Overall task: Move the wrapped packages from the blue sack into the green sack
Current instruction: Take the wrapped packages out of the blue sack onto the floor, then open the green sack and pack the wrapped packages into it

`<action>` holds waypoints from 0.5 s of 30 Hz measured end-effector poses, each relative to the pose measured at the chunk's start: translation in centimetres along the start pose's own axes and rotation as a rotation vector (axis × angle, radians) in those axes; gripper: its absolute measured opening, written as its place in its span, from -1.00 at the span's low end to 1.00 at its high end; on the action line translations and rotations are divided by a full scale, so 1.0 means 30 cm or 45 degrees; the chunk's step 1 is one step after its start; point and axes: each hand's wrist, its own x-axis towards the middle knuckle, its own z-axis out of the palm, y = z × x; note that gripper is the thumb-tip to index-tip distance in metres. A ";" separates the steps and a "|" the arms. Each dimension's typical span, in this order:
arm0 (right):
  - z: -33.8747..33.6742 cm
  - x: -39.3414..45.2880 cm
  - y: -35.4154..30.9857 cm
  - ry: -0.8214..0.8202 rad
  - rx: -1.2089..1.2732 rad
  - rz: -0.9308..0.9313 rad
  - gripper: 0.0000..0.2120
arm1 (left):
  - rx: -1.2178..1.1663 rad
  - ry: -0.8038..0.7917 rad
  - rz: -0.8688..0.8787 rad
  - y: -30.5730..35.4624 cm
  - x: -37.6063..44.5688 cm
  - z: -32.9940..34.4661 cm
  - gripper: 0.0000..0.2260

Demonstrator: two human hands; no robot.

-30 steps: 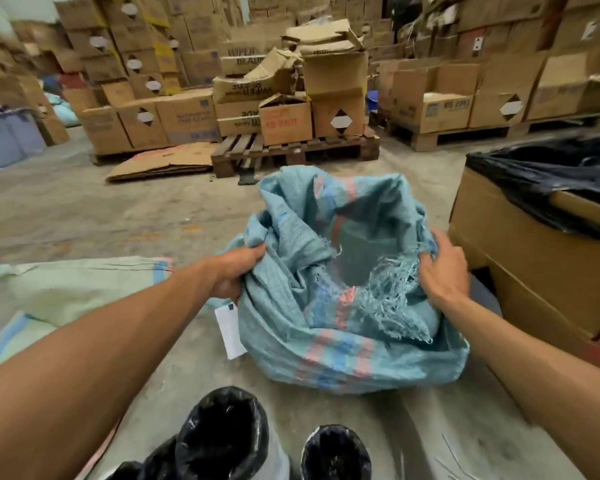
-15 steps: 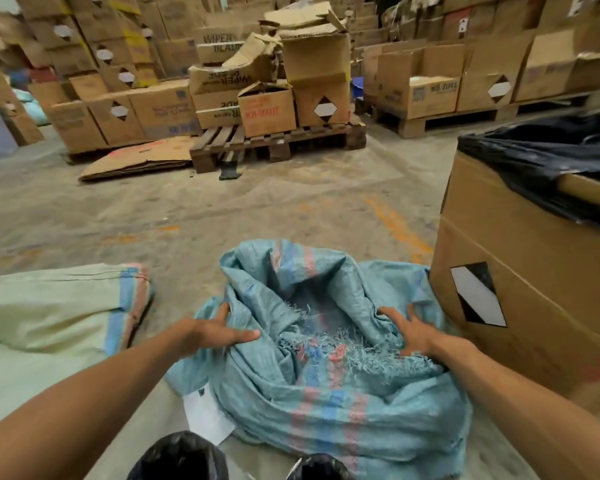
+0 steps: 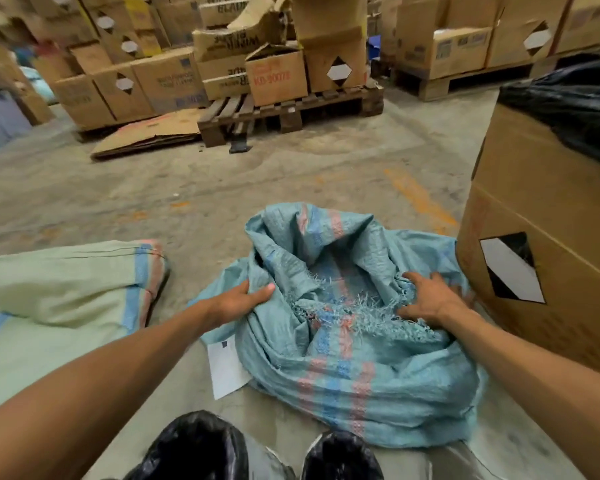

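Observation:
The blue woven sack [image 3: 343, 358] lies crumpled on the concrete floor in front of me, its frayed mouth facing up. My left hand [image 3: 239, 301] grips the sack's left rim, thumb over the cloth. My right hand [image 3: 430, 299] holds the bunched right rim with spread, curled fingers. The green sack [image 3: 59, 292] lies flat on the floor to the left, its striped mouth pointing right. Two black-wrapped packages [image 3: 198, 448] [image 3: 342, 457] sit at the bottom edge, close to me. The inside of the blue sack is hidden by folds.
A large cardboard box [image 3: 541, 244] lined with black plastic stands right against the blue sack. A white paper sheet [image 3: 226, 368] lies beside the sack's left side. A wooden pallet [image 3: 291, 112] with stacked cartons and a flattened cardboard sheet [image 3: 149, 136] stand farther back.
The blue sack was held up open, then lowered and flattened onto the floor. Both hands went down with it and now bunch its rim. The view tilted downward and closer.

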 end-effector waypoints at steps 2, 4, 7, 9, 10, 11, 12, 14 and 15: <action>-0.042 -0.058 -0.043 0.110 -0.014 -0.058 -0.04 | 0.012 0.042 -0.001 -0.016 -0.015 -0.024 -0.41; -0.092 -0.127 -0.106 0.234 -0.045 -0.191 -0.04 | 0.031 0.072 -0.011 -0.021 -0.049 -0.045 -0.11; -0.158 -0.213 -0.196 0.382 -0.040 -0.456 -0.17 | 0.137 0.127 0.023 0.005 -0.125 -0.081 -0.21; -0.205 -0.279 -0.260 0.407 0.070 -0.575 -0.26 | 0.174 0.173 0.045 0.052 -0.197 -0.113 -0.30; -0.222 -0.308 -0.292 0.409 0.135 -0.634 -0.30 | 0.185 0.180 0.055 0.068 -0.229 -0.131 -0.30; -0.246 -0.344 -0.331 0.404 0.194 -0.693 -0.34 | 0.207 0.191 0.061 0.091 -0.279 -0.155 -0.31; -0.264 -0.370 -0.364 0.389 0.241 -0.745 -0.37 | 0.225 0.200 0.070 0.105 -0.318 -0.179 -0.32; -0.301 -0.427 -0.436 0.337 0.311 -0.821 -0.41 | 0.223 0.190 0.068 0.127 -0.403 -0.237 -0.31; -0.319 -0.455 -0.470 0.307 0.335 -0.846 -0.43 | 0.230 0.184 0.054 0.139 -0.445 -0.265 -0.29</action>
